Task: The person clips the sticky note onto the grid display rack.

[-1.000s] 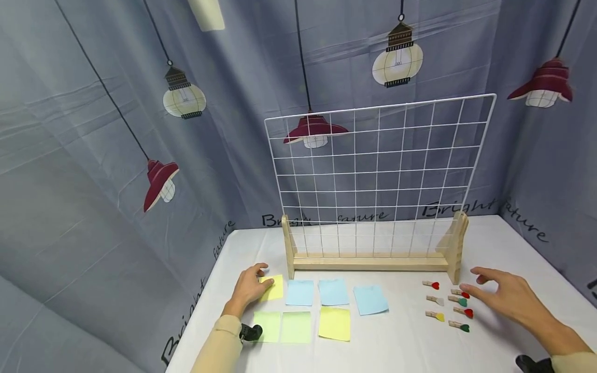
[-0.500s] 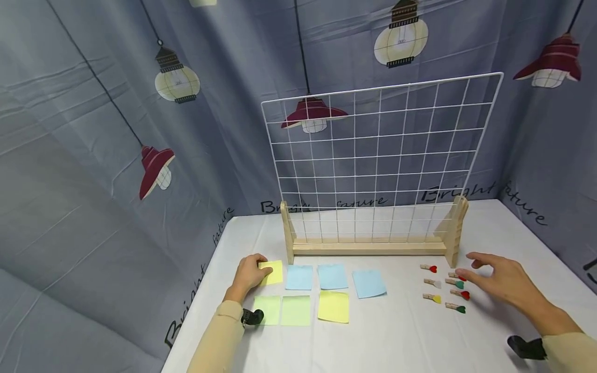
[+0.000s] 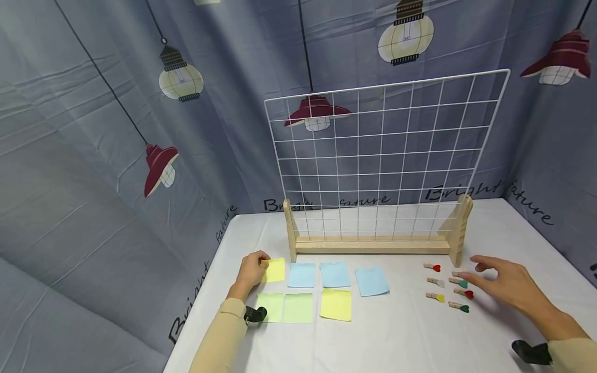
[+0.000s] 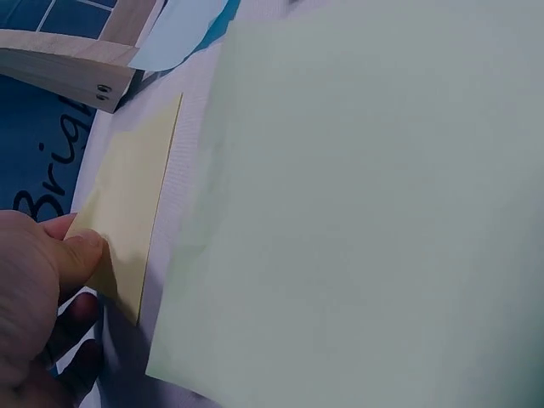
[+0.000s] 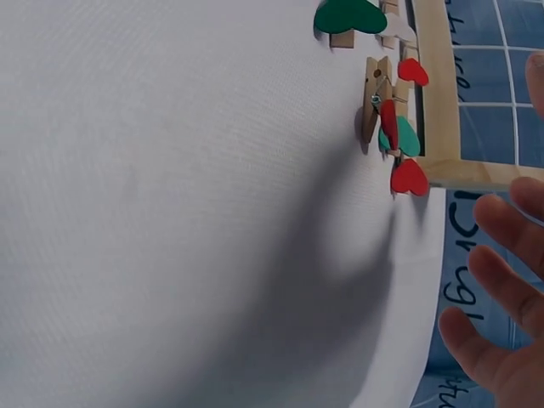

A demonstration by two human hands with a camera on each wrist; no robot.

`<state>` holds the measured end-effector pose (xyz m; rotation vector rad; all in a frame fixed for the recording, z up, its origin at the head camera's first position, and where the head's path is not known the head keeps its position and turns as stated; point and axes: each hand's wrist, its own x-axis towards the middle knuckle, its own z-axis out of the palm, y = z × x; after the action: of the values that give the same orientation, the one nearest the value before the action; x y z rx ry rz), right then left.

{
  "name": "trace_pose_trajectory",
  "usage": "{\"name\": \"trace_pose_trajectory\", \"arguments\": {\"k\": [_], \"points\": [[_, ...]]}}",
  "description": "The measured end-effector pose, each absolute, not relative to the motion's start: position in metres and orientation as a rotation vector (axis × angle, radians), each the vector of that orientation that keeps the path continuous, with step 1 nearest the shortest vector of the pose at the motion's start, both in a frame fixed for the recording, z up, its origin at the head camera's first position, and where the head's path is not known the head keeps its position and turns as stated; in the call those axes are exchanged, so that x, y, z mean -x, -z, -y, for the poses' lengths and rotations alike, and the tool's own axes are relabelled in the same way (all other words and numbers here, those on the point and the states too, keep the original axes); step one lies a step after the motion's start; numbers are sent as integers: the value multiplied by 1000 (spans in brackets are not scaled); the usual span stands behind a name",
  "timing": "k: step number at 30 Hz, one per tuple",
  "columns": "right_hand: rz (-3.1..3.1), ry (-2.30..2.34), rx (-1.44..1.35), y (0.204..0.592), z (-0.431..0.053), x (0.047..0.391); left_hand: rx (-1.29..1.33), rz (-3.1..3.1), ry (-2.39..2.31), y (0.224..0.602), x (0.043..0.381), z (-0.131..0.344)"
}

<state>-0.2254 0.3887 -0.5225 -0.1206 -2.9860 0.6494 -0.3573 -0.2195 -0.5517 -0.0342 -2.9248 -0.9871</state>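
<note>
My left hand [image 3: 251, 270] pinches the left edge of a yellow sticky note [image 3: 274, 270] at the table's left. The left wrist view shows the thumb on top of that yellow note [image 4: 132, 204], with a finger under its edge. Two pale green notes [image 3: 298, 308] lie in front of it, and several blue notes [image 3: 335, 274] and another yellow note [image 3: 336, 305] lie to its right. My right hand [image 3: 506, 282] hovers over small heart-topped clothespins [image 3: 436, 297], holding nothing. Its fingers are spread apart in the right wrist view, and it partly covers one red-heart clothespin in the head view.
A white wire grid panel [image 3: 382, 150] stands upright in a wooden base [image 3: 373, 247] behind the notes. White cloth covers the table [image 3: 387, 336]. A grey-blue curtain [image 3: 224, 129] printed with lamps hangs behind and at the sides.
The left thumb has drawn back to the left edge of the yellow note. The right hand keeps nearly the same place above the clothespins. The head view has tilted down slightly.
</note>
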Motion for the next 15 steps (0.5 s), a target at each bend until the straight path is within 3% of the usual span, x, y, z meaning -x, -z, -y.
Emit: {"name": "trace_pose_trajectory", "arguments": {"k": [15], "points": [[2945, -685, 59, 528, -386, 222, -12, 2830, 1116, 547, 357, 221]]}}
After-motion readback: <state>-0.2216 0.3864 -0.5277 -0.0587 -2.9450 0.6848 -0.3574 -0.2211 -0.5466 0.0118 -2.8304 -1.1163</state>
